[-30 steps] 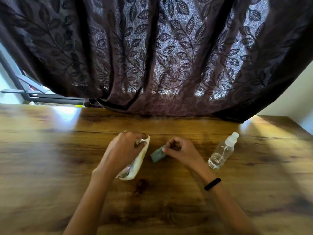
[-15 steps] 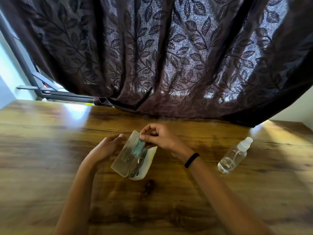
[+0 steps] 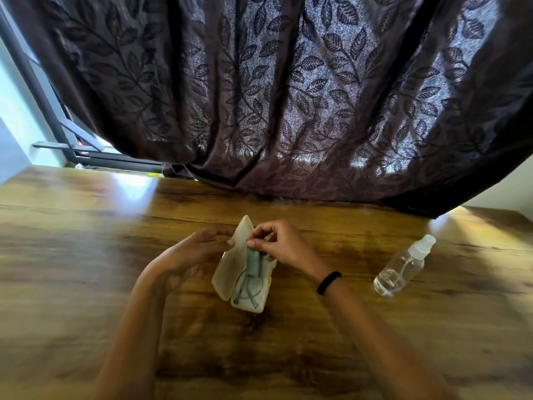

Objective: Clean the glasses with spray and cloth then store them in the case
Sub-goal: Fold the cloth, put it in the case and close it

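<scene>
So this looks pretty close to the end, I'd say. The thin-framed glasses (image 3: 248, 290) are already lying inside the open cream clamshell case (image 3: 261, 295) on the brown wooden table (image 3: 86, 255), and the folded teal cleaning cloth (image 3: 253, 262) is going in on top of them. The right hand (image 3: 284, 245) is pinching the far end of the cloth, tucking it down into the case. The left hand (image 3: 196, 251) is holding the raised lid from the left side, fingers curled around its edge. The clear plastic spray bottle with the white cap (image 3: 403, 268) stands off to the right, well apart, nobody touching it. My guess at what's left: let go of the cloth and snap the lid shut.
</scene>
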Available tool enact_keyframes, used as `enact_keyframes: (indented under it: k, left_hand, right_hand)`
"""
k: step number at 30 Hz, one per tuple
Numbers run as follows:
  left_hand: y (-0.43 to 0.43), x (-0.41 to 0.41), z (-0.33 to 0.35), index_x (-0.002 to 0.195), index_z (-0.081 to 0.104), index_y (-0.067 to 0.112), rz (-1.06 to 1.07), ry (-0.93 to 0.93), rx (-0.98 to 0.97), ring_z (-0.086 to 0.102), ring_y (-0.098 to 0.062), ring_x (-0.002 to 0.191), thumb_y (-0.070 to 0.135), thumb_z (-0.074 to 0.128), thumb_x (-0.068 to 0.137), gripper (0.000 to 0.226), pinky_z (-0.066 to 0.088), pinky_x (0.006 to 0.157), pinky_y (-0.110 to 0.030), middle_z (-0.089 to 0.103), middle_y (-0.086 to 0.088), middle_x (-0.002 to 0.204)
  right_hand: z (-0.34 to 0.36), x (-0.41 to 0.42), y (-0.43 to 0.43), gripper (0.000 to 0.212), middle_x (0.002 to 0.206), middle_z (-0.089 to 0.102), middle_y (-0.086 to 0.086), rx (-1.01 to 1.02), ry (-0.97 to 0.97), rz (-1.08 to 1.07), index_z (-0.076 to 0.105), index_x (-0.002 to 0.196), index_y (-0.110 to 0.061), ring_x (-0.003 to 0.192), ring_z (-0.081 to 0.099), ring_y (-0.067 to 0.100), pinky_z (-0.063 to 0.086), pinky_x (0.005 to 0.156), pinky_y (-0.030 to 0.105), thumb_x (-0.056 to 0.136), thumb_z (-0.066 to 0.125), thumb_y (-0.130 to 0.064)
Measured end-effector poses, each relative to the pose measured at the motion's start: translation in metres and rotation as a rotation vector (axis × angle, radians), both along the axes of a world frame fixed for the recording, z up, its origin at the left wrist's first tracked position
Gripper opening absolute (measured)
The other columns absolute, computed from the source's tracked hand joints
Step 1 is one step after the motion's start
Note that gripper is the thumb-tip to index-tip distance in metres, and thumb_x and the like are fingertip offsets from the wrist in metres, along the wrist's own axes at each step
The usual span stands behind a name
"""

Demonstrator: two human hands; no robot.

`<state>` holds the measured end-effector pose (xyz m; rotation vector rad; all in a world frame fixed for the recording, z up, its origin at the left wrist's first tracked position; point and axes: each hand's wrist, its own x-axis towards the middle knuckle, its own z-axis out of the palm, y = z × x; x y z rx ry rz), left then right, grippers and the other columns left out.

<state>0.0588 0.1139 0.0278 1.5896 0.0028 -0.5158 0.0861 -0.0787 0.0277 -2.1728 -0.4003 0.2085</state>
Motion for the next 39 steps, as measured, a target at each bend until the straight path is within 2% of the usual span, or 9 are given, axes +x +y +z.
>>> enact_keyframes:
  k: [6,12,18,24,28,31,33,36,39]
  left_hand:
    - [-0.004,-0.002,0.003,0.118,0.054,0.021,-0.022,0.008,0.003,0.065,-0.023,0.095,0.028,0.064,0.071,0.048,0.054,0.063,-0.029,0.064,-0.008,0.110]
    - [-0.005,-0.002,0.001,0.118,0.052,0.018,-0.024,0.079,-0.032,0.068,-0.024,0.089,0.033,0.069,0.063,0.059,0.056,0.061,-0.034,0.066,-0.011,0.107]
    - [-0.005,-0.002,0.001,0.123,0.048,0.018,-0.031,0.099,-0.022,0.065,-0.028,0.097,0.035,0.071,0.060,0.069,0.057,0.069,-0.039,0.063,-0.015,0.114]
    - [-0.015,-0.002,0.006,0.125,0.044,0.015,-0.052,0.099,0.034,0.065,-0.025,0.099,0.032,0.068,0.068,0.064,0.056,0.072,-0.034,0.064,-0.013,0.113]
    - [-0.030,0.001,0.011,0.131,0.037,0.014,-0.079,-0.002,0.248,0.059,-0.024,0.106,0.044,0.067,0.065,0.079,0.055,0.083,-0.036,0.057,-0.013,0.122]
    - [-0.042,0.003,0.011,0.136,0.033,0.013,-0.070,-0.109,0.476,0.054,-0.026,0.112,0.058,0.066,0.061,0.093,0.048,0.093,-0.044,0.052,-0.012,0.129]
    - [-0.048,0.003,0.006,0.136,0.032,0.013,-0.056,-0.152,0.569,0.054,-0.024,0.111,0.061,0.067,0.062,0.094,0.050,0.089,-0.040,0.052,-0.010,0.131]
    - [-0.056,-0.002,0.001,0.133,0.034,0.019,-0.041,-0.234,0.741,0.054,-0.014,0.095,0.065,0.065,0.064,0.089,0.046,0.060,-0.017,0.055,-0.007,0.126]
    - [-0.067,-0.008,-0.001,0.128,0.036,0.018,0.013,-0.320,0.886,0.057,-0.016,0.090,0.068,0.064,0.064,0.085,0.048,0.064,-0.024,0.060,-0.006,0.114]
  right_hand:
    - [-0.014,-0.002,-0.004,0.011,0.087,0.054,-0.008,-0.141,-0.190,-0.107,0.066,0.087,-0.019,0.070,0.046,-0.005,0.033,0.057,0.009,0.079,0.068,-0.026]
    - [-0.021,-0.009,-0.003,0.012,0.090,0.061,-0.002,-0.133,-0.265,-0.157,0.063,0.086,-0.017,0.071,0.049,0.001,0.035,0.058,0.013,0.080,0.068,-0.025]
    - [-0.023,-0.019,-0.017,0.012,0.082,0.056,-0.013,0.065,-0.181,-0.291,0.061,0.091,-0.017,0.079,0.058,0.009,0.054,0.065,0.027,0.087,0.058,-0.028]
    - [-0.032,-0.027,-0.029,0.021,0.097,0.058,-0.002,0.105,-0.015,-0.281,0.059,0.106,-0.014,0.080,0.056,0.002,0.051,0.055,0.010,0.086,0.061,-0.018]
    - [-0.034,-0.031,-0.028,0.029,0.102,0.058,0.000,0.132,0.064,-0.294,0.058,0.112,-0.012,0.094,0.058,0.012,0.055,0.068,0.021,0.084,0.064,-0.015]
    - [-0.035,-0.031,-0.027,0.027,0.106,0.060,0.000,0.080,0.018,-0.318,0.058,0.111,-0.013,0.094,0.054,0.008,0.047,0.067,0.013,0.084,0.063,-0.014]
    - [-0.035,-0.031,-0.028,0.026,0.109,0.062,0.000,0.092,0.021,-0.321,0.059,0.111,-0.013,0.093,0.053,0.006,0.045,0.067,0.011,0.085,0.061,-0.012]
    - [-0.037,-0.033,-0.028,0.025,0.113,0.061,0.001,0.135,0.048,-0.340,0.060,0.111,-0.014,0.098,0.055,0.008,0.049,0.079,0.019,0.086,0.060,-0.014]
    - [-0.039,-0.036,-0.028,0.023,0.112,0.062,-0.001,0.187,0.067,-0.367,0.061,0.111,-0.016,0.099,0.056,0.008,0.051,0.083,0.024,0.089,0.056,-0.014]
